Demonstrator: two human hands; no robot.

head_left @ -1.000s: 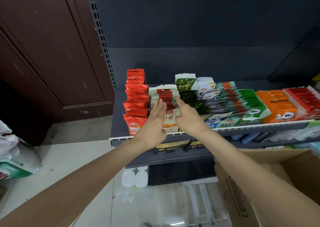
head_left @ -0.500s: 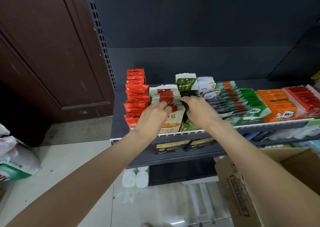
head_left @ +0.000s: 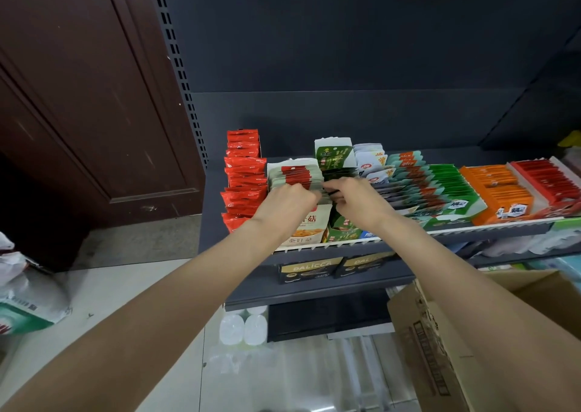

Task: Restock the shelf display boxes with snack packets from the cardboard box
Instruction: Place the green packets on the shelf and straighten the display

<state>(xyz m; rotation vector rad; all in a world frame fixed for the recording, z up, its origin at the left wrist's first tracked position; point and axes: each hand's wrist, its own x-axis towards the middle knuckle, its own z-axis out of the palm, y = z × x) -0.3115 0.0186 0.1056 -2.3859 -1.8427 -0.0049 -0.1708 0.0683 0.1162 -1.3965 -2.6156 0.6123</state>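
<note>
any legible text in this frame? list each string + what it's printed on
"DALICCA": dark box with gold band on the lower shelf; the box beside it shows only a partial "DAL".
"菇": beige display box below the left hand; the characters before it are covered.
Too small or blurred to read: green box flap, orange box label, cardboard box print, bag on the floor.
</note>
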